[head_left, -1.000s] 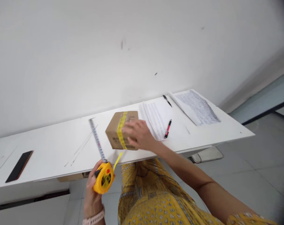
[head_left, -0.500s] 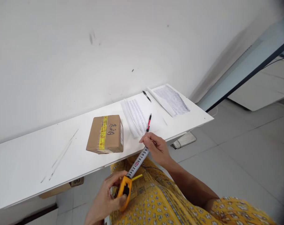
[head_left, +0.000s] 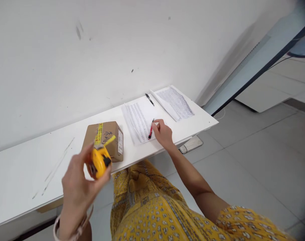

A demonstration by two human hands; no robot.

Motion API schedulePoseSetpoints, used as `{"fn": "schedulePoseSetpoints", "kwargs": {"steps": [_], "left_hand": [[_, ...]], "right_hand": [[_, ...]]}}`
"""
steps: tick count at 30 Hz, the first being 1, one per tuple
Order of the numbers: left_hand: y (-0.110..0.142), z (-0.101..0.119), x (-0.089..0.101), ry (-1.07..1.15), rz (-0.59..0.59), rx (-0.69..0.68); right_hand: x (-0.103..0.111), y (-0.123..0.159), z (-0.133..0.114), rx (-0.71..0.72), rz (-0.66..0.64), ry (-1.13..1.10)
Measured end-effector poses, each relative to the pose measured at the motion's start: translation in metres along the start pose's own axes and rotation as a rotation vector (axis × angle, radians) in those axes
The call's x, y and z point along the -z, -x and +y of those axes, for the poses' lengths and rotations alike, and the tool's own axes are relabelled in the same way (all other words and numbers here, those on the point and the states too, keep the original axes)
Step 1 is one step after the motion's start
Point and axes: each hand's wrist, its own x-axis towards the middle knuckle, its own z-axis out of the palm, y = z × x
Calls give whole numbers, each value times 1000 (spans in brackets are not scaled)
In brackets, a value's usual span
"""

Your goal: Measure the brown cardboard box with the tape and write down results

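Observation:
My left hand [head_left: 79,182] is closed around a yellow tape measure [head_left: 99,162], raised in front of the cardboard box [head_left: 114,140]. No long stretch of blade shows now, and a short yellow strip [head_left: 109,140] sticks up at the top of its case. Over the printed sheets [head_left: 134,117], my right hand [head_left: 164,134] pinches at a red and black pen [head_left: 150,131] near its upper end. The pen's lower end points toward the front of the table. Yellow tape and handwritten characters mark the box top, and a white label is on its right side.
A black pen [head_left: 149,99] and another stack of printed paper [head_left: 176,102] lie toward the back right of the white table [head_left: 49,150]. The wall [head_left: 92,67] runs along the back. A glass-like panel [head_left: 245,67] slants up at the right.
The tape blade has gone back into its case. My left hand rose with the tape measure to before the box. My right hand let go of the blade and moved to the red pen.

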Motion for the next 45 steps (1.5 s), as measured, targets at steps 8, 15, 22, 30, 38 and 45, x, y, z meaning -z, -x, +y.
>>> {"fn": "schedulePoseSetpoints", "kwargs": {"steps": [8,15,22,30,38,45], "left_hand": [[-73,-23,-36,-450,-116,19],[-31,-4,-77,-81,238,-426],[-15,27,-200,-23,-152,-758],[-7,18,-220,-155,-272,-602],[10,22,-219,-151,-307,-490],[11,17,-224,-129,-308,-490]], "right_hand": [[-24,-46,22,99,-291,226],[13,-40,43,-79,-229,-958],[-5,-12,40,-47,-101,-834],[-12,5,45,46,-181,-610],[-13,9,47,-16,-179,-493],[-21,11,48,-9,-8,-458]]}}
